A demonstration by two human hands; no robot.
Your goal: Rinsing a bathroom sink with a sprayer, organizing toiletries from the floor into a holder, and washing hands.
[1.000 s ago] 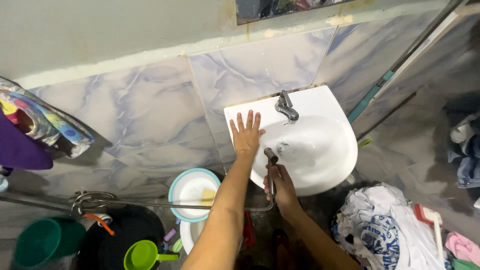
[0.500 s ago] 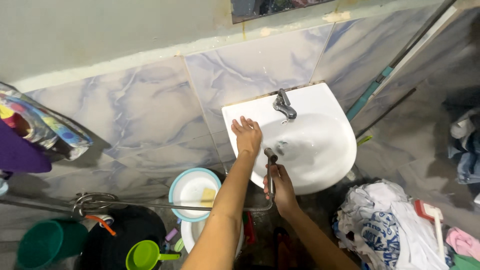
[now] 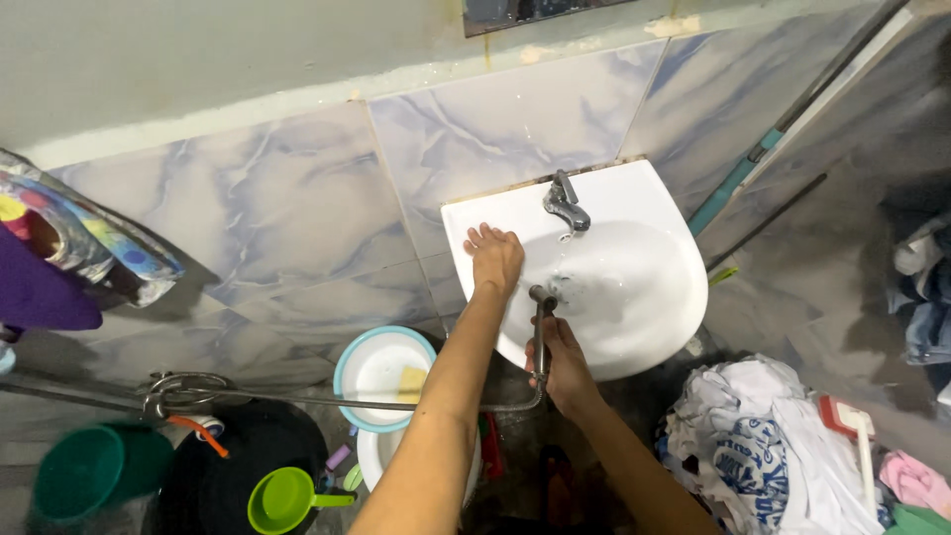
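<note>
Wall (image 3: 297, 198): big blue and white tiles, far behind everything.
Sink (image 3: 644, 297): white and round, fixed to the wall, wet inside.
Clothes pile (image 3: 763, 446): white and blue cloth on the floor, near right of the sink.
Bowl (image 3: 349, 369): white with a blue rim, on the floor to the left, below the sink.
Green things: a bucket (image 3: 79, 471) at the far left and a green scoop (image 3: 282, 500) near it.
Hose (image 3: 347, 404): thin metal, runs from the left across to the right hand.
Tap (image 3: 565, 203): grey metal, at the far edge of the sink.
Left hand (image 3: 493, 260): lies on the left rim of the sink, fingers curled down on it, holding nothing.
Right hand (image 3: 560, 362): closed around the sprayer (image 3: 542, 312), at the near edge of the sink.
Sprayer: points up into the sink, its head just over the rim.
Step now: looks like washing the sink, rubbing the rim and rinsing.
Next move needs: aim kept inside the sink, and a firm hold on the sprayer.
</note>
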